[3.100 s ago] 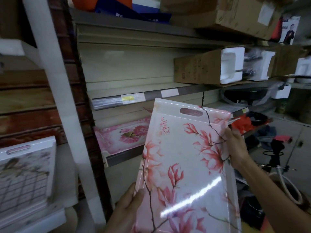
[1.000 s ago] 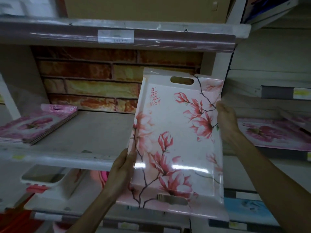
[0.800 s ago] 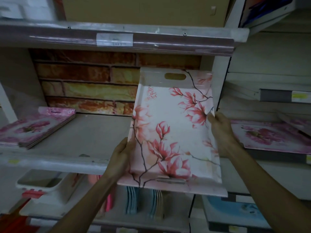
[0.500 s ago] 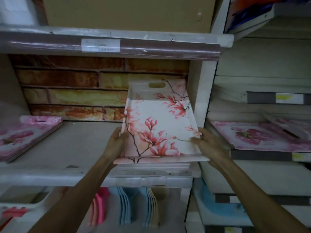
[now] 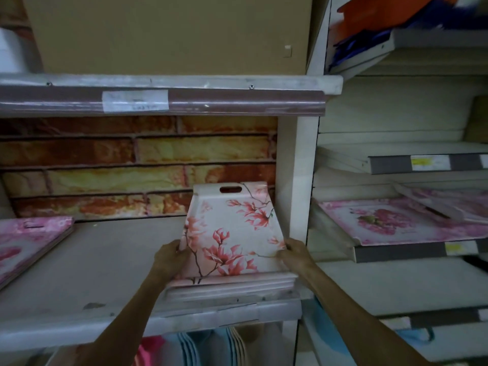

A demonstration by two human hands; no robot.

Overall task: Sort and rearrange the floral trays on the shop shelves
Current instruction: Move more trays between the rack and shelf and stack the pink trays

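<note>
Magnolia tray [image 5: 232, 233] is gripped at both sides by left hand [image 5: 169, 256] and right hand [image 5: 295, 252], atop a tray stack [image 5: 232, 285] at the shelf's [image 5: 79, 273] front right corner.

Nothing legible: faint blurred scrawl on the white shelf-edge label [image 5: 135, 101]; unreadable print on the yellow price tags [image 5: 430, 163].

head view, close, facing shelf [image 5: 79, 273], angled down
</note>
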